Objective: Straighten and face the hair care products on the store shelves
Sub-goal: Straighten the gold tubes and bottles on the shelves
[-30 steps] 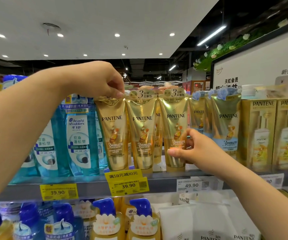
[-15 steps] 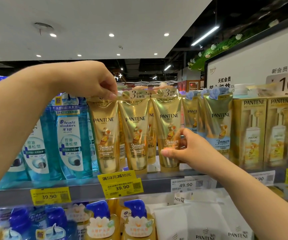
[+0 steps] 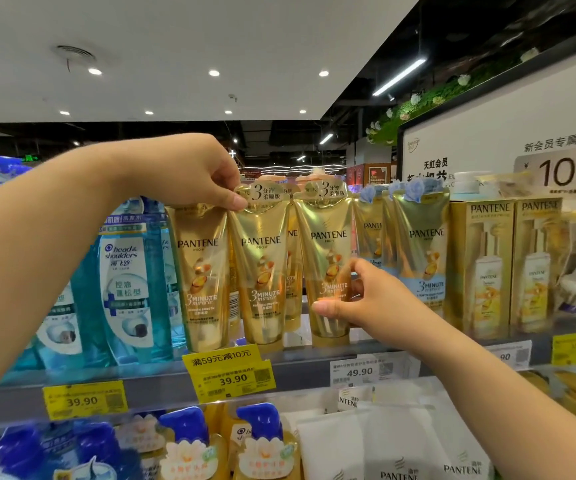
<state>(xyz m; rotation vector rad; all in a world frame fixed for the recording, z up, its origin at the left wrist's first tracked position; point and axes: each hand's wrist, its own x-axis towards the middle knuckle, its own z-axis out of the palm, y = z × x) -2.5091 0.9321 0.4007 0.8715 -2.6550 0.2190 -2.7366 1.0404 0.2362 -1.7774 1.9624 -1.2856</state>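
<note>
Under my left hand (image 3: 189, 174) stands a row of gold Pantene tubes; thumb and forefinger pinch the top edge between the first tube (image 3: 201, 275) and the second tube (image 3: 262, 271). Right of that, my right hand (image 3: 359, 299) curls round the lower body of the third tube (image 3: 328, 258), thumb across its front, fingers behind. All three stand upright on the shelf (image 3: 161, 379), labels forward. Beyond my right hand stand blue-labelled tubes (image 3: 425, 251); left of my left hand, teal shampoo bottles (image 3: 127, 289).
</note>
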